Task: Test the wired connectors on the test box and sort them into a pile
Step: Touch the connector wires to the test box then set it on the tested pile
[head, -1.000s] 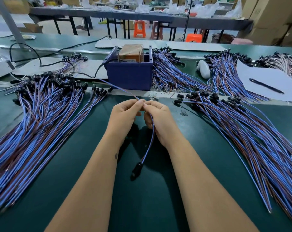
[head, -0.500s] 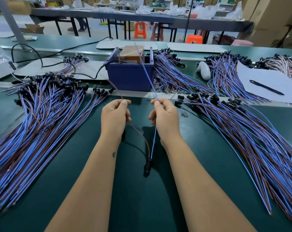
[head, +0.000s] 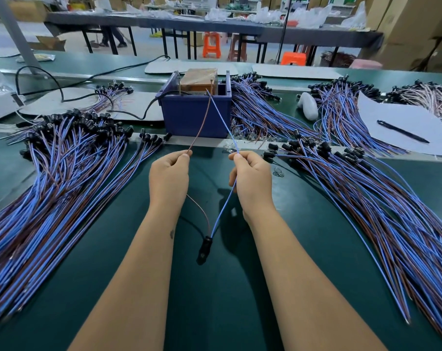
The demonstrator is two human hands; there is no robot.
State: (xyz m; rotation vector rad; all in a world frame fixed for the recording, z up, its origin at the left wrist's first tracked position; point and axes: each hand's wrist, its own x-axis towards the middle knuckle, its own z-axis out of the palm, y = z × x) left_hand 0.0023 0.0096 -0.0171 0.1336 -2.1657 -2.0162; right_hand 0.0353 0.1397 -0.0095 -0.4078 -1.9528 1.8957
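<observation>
My left hand [head: 168, 178] pinches the brown wire [head: 201, 122] of one wired connector. My right hand [head: 250, 178] pinches its blue wire [head: 221, 117]. Both wire ends rise toward the top of the blue test box [head: 197, 115], near the brown block [head: 199, 79] inside it. The connector's black plug [head: 205, 247] hangs between my forearms, just above the green mat [head: 215, 300]. A large pile of blue and brown wired connectors [head: 50, 186] lies to the left, and another pile [head: 392, 211] to the right.
More connector bundles [head: 260, 110] lie behind and beside the box. A white sheet [head: 405, 127] with a black pen [head: 402, 131] is at the right. A black cable [head: 62, 92] runs across the left. Benches and orange stools [head: 211, 44] stand behind.
My hands have moved apart, splitting the two wires. The free wire ends swung up toward the test box top, and the black plug dropped lower between my forearms.
</observation>
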